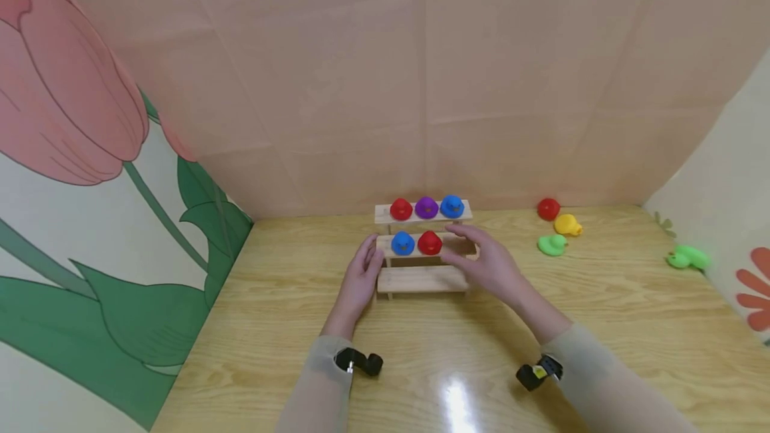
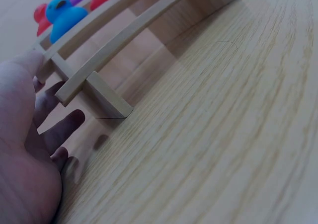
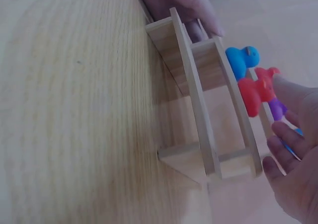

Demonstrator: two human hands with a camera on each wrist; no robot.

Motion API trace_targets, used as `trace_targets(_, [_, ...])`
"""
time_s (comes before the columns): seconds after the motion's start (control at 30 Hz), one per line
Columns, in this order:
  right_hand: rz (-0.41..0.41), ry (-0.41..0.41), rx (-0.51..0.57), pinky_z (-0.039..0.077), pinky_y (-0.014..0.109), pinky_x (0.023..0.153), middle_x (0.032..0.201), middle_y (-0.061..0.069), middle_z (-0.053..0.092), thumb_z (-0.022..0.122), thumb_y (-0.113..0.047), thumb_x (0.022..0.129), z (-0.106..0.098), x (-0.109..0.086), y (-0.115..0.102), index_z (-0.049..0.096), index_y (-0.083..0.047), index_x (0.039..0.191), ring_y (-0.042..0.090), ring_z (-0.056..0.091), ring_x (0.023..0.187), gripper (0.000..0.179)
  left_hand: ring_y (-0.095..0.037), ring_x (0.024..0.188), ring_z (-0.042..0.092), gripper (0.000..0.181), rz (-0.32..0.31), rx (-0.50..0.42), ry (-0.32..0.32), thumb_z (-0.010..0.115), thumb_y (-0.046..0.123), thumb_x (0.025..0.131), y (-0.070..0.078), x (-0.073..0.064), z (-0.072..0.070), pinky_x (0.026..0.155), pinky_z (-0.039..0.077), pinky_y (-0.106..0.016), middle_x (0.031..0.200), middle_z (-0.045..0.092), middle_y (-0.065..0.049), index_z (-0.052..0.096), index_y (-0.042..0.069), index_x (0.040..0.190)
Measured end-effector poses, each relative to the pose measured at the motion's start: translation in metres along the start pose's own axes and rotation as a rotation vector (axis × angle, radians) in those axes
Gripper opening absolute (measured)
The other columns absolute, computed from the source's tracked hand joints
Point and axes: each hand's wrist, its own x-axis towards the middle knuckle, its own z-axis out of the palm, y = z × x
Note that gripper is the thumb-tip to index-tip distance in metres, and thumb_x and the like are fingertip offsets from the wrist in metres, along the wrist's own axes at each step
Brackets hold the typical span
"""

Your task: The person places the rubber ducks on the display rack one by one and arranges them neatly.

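A three-tier wooden rack (image 1: 423, 279) stands on the table. Its top shelf carries a red duck (image 1: 401, 210), a purple duck (image 1: 426, 208) and a blue duck (image 1: 452, 206). On the middle shelf sit another blue duck (image 1: 402, 243) and another red duck (image 1: 430, 243); the lowest shelf is bare. My left hand (image 1: 359, 279) rests against the rack's left side, thumb at the middle shelf's end (image 2: 48, 56) and loosely extended fingers beside the frame. At the right end of that shelf, my right hand (image 1: 490, 266) hovers with thumb and fingers apart, holding nothing, close by the red duck.
To the right on the table lie a red toy (image 1: 549, 209), a yellow duck (image 1: 568, 224) and a green duck (image 1: 552, 244). Another green duck (image 1: 688, 257) lies on its side by the right wall. A pinkish covered wall (image 1: 337, 119) rises behind the rack.
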Motion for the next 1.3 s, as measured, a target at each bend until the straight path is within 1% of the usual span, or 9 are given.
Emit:
trace_targets(0.23, [0.03,0.059,0.006,0.036,0.072,0.123,0.161,0.014,0.058,0.082,-0.04,0.103,-0.02,-0.019,0.016,0.058,-0.016,0.161,0.043,0.045,0.154,0.067,-0.03,0.157,0.044,0.063,0.016,-0.002,0.004,0.053,0.058,0.115,-0.002,0.001,-0.001,0.128,0.039,-0.05,0.17,0.046,-0.014,0.042,0.033,0.171])
trace_targets(0.43, [0.066,0.094,0.013,0.036,0.075,0.12,0.163,0.017,0.055,0.08,-0.041,0.104,-0.044,-0.035,0.037,0.056,-0.013,0.162,0.046,0.043,0.154,0.069,-0.029,0.157,0.045,0.062,0.013,-0.008,0.006,0.054,0.058,0.114,-0.001,0.0,-0.001,0.128,0.039,-0.05,0.17,0.047,-0.013,0.042,0.033,0.171])
trace_targets(0.53, [0.078,0.113,-0.015,0.038,0.077,0.117,0.163,0.019,0.054,0.079,-0.043,0.105,-0.058,-0.043,0.05,0.054,-0.012,0.163,0.05,0.043,0.153,0.07,-0.03,0.157,0.045,0.064,0.013,-0.001,0.006,0.054,0.059,0.114,0.0,0.0,0.0,0.128,0.038,-0.051,0.17,0.047,-0.013,0.043,0.032,0.171])
trace_targets(0.67, [0.093,0.136,-0.068,0.037,0.081,0.113,0.163,0.024,0.052,0.079,-0.042,0.105,-0.077,-0.05,0.068,0.053,-0.01,0.164,0.055,0.043,0.149,0.072,-0.029,0.157,0.044,0.067,0.015,-0.001,0.003,0.054,0.059,0.114,0.001,0.0,0.001,0.128,0.038,-0.05,0.17,0.046,-0.013,0.042,0.027,0.172])
trace_targets(0.8, [0.116,0.164,-0.102,0.037,0.083,0.109,0.164,0.028,0.05,0.079,-0.042,0.106,-0.093,-0.054,0.089,0.052,-0.007,0.164,0.058,0.043,0.146,0.073,-0.029,0.157,0.044,0.067,0.012,-0.005,0.004,0.054,0.059,0.114,0.001,0.0,0.001,0.128,0.038,-0.05,0.17,0.047,-0.012,0.042,0.028,0.172])
trace_targets(0.93, [0.15,0.176,-0.124,0.041,0.083,0.105,0.165,0.032,0.046,0.078,-0.042,0.106,-0.104,-0.054,0.104,0.05,-0.006,0.165,0.063,0.044,0.142,0.074,-0.03,0.157,0.044,0.065,0.013,-0.012,0.004,0.054,0.058,0.114,0.0,0.0,0.001,0.128,0.038,-0.05,0.17,0.047,-0.014,0.042,0.03,0.171])
trace_targets(1.1, [0.194,0.155,-0.112,0.04,0.085,0.104,0.168,0.033,0.04,0.075,-0.043,0.108,-0.111,-0.052,0.115,0.044,-0.004,0.168,0.067,0.041,0.141,0.078,-0.029,0.157,0.044,0.065,0.011,-0.015,0.002,0.054,0.057,0.115,-0.001,0.001,0.001,0.128,0.039,-0.049,0.17,0.047,-0.014,0.042,0.028,0.171])
trace_targets(1.2, [0.197,0.146,-0.102,0.038,0.085,0.106,0.169,0.034,0.038,0.074,-0.043,0.108,-0.113,-0.05,0.119,0.042,-0.002,0.168,0.068,0.039,0.142,0.079,-0.029,0.157,0.045,0.065,0.006,-0.013,0.002,0.054,0.057,0.115,0.0,0.0,0.001,0.128,0.039,-0.05,0.17,0.048,-0.014,0.042,0.027,0.171])
trace_targets(1.3, [0.189,0.145,-0.103,0.037,0.086,0.107,0.169,0.035,0.038,0.074,-0.042,0.109,-0.114,-0.048,0.123,0.042,0.0,0.167,0.068,0.038,0.142,0.079,-0.029,0.157,0.045,0.064,-0.003,-0.013,0.003,0.054,0.058,0.114,0.001,0.0,0.001,0.128,0.039,-0.049,0.17,0.047,-0.013,0.043,0.03,0.171])
